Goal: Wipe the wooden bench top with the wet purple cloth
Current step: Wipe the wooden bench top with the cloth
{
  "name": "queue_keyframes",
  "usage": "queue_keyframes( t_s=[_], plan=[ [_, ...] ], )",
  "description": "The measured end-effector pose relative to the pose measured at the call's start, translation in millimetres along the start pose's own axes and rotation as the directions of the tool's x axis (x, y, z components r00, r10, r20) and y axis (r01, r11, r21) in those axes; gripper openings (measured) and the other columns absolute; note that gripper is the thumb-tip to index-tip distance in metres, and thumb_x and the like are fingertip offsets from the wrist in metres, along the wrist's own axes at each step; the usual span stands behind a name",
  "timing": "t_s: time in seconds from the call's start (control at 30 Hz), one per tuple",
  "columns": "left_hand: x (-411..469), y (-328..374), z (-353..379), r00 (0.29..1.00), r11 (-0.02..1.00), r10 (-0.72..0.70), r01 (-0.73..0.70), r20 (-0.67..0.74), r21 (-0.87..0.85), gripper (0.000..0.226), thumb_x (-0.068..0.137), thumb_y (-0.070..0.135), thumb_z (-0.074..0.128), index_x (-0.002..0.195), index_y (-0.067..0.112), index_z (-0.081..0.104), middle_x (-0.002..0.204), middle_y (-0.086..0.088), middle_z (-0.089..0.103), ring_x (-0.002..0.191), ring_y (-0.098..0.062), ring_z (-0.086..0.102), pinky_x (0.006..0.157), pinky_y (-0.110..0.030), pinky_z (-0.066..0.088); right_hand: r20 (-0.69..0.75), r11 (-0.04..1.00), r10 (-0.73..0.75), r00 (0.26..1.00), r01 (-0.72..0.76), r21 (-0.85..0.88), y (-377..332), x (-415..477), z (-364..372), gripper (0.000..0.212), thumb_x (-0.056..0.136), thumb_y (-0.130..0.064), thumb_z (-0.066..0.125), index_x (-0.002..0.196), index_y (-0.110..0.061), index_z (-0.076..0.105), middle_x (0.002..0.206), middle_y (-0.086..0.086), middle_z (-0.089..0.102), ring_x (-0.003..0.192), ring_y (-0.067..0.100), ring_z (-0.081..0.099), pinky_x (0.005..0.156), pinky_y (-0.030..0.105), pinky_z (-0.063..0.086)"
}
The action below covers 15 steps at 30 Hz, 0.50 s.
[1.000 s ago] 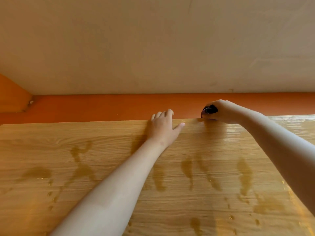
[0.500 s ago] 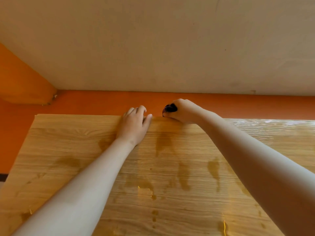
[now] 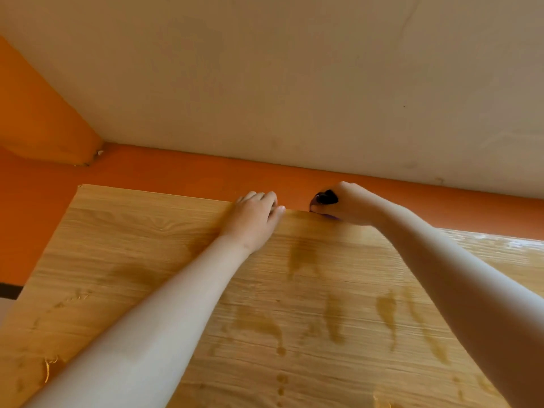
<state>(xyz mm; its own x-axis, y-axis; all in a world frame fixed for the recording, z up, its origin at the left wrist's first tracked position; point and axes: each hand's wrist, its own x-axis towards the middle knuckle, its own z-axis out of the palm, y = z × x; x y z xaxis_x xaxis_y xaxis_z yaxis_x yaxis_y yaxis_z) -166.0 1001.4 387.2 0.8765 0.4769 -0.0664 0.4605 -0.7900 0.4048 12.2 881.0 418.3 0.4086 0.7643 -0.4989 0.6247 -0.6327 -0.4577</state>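
The wooden bench top (image 3: 123, 254) fills the lower part of the view, with wet streaks and drops across it. My right hand (image 3: 347, 206) is closed on the purple cloth (image 3: 326, 198), a dark bunch showing between thumb and fingers, pressed at the bench's far edge. A sliver of purple shows under that hand. My left hand (image 3: 254, 219) lies flat on the far edge just left of it, fingers curled over the edge, holding nothing. A small gap separates the two hands.
Beyond the far edge runs an orange floor (image 3: 176, 172), then a pale wall (image 3: 265, 83). An orange block (image 3: 38, 119) stands at the far left. The bench's left edge (image 3: 50, 245) is in view; its far right part (image 3: 500, 242) shines wet.
Both hands have travelled left along the far edge, the right hand dragging the cloth. The bench's left end has come into view as my head turned.
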Motion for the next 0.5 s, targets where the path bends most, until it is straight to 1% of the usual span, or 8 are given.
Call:
queue_keyframes(
  t_s=[0.07, 0.1, 0.17, 0.27, 0.37, 0.43, 0.5],
  plan=[
    [-5, -8, -16, 1.0, 0.995, 0.01, -0.01, -0.004, -0.096, 0.031, 0.097, 0.033, 0.047, 0.123, 0.017, 0.05, 0.118, 0.001, 0.057, 0.113, -0.015, 0.047, 0.088, -0.025, 0.04, -0.001, 0.997, -0.065, 0.998, 0.065, -0.031, -34, 18, 14, 0.034, 0.086, -0.051, 0.057, 0.093, -0.019, 0.07, 0.084, 0.002, 0.069, 0.076, 0.019, 0.062, 0.065, 0.034, 0.05],
    [-10, -15, -26, 0.999, 0.995, 0.008, -0.011, -0.031, -0.103, 0.033, 0.097, 0.032, 0.049, 0.126, 0.017, 0.049, 0.122, 0.002, 0.055, 0.117, -0.014, 0.046, 0.089, -0.023, 0.038, 0.003, 0.994, -0.099, 0.995, 0.099, -0.052, -51, 26, 20, 0.036, 0.086, -0.051, 0.057, 0.093, -0.018, 0.069, 0.084, 0.003, 0.069, 0.076, 0.021, 0.062, 0.064, 0.035, 0.049],
    [-21, -38, -45, 0.996, 0.998, -0.022, 0.017, -0.083, -0.065, 0.036, 0.096, 0.031, 0.05, 0.129, 0.016, 0.048, 0.127, 0.001, 0.053, 0.122, -0.014, 0.044, 0.094, -0.023, 0.036, -0.007, 0.986, -0.15, 0.989, 0.149, -0.077, -78, 40, 32, 0.039, 0.087, -0.051, 0.055, 0.092, -0.014, 0.068, 0.084, 0.005, 0.068, 0.074, 0.023, 0.061, 0.061, 0.035, 0.048],
    [-39, -86, -65, 0.983, 0.986, -0.162, 0.163, -0.084, 0.01, 0.041, 0.096, 0.032, 0.051, 0.131, 0.013, 0.047, 0.132, -0.003, 0.05, 0.127, -0.019, 0.042, 0.1, -0.029, 0.035, -0.065, 0.977, -0.204, 0.977, 0.198, -0.083, -102, 52, 48, 0.039, 0.089, -0.05, 0.054, 0.097, -0.013, 0.066, 0.086, 0.005, 0.068, 0.074, 0.021, 0.062, 0.06, 0.034, 0.049],
    [-52, -127, -76, 0.952, 0.952, -0.291, 0.298, -0.093, 0.071, 0.045, 0.095, 0.035, 0.051, 0.133, 0.011, 0.046, 0.136, -0.007, 0.048, 0.13, -0.023, 0.037, 0.104, -0.036, 0.034, -0.06, 0.978, -0.207, 0.976, 0.206, -0.019, -101, 54, 50, 0.037, 0.088, -0.049, 0.056, 0.105, -0.018, 0.066, 0.092, 0.002, 0.069, 0.08, 0.018, 0.062, 0.064, 0.032, 0.051],
    [-53, -141, -77, 0.946, 0.945, -0.308, 0.316, -0.099, 0.085, 0.046, 0.094, 0.038, 0.051, 0.131, 0.01, 0.047, 0.135, -0.007, 0.047, 0.13, -0.024, 0.036, 0.104, -0.038, 0.034, -0.026, 0.983, -0.184, 0.983, 0.184, 0.003, -92, 53, 43, 0.037, 0.087, -0.05, 0.057, 0.104, -0.019, 0.066, 0.091, 0.001, 0.069, 0.081, 0.018, 0.062, 0.068, 0.034, 0.052],
    [-51, -146, -74, 0.954, 0.953, -0.289, 0.294, -0.074, 0.07, 0.042, 0.096, 0.04, 0.046, 0.126, 0.011, 0.051, 0.13, -0.006, 0.051, 0.127, -0.023, 0.039, 0.104, -0.038, 0.033, 0.033, 0.988, -0.153, 0.988, 0.153, 0.01, -83, 52, 35, 0.035, 0.086, -0.051, 0.057, 0.099, -0.02, 0.066, 0.088, 0.0, 0.068, 0.078, 0.018, 0.062, 0.066, 0.032, 0.05]
  ],
)
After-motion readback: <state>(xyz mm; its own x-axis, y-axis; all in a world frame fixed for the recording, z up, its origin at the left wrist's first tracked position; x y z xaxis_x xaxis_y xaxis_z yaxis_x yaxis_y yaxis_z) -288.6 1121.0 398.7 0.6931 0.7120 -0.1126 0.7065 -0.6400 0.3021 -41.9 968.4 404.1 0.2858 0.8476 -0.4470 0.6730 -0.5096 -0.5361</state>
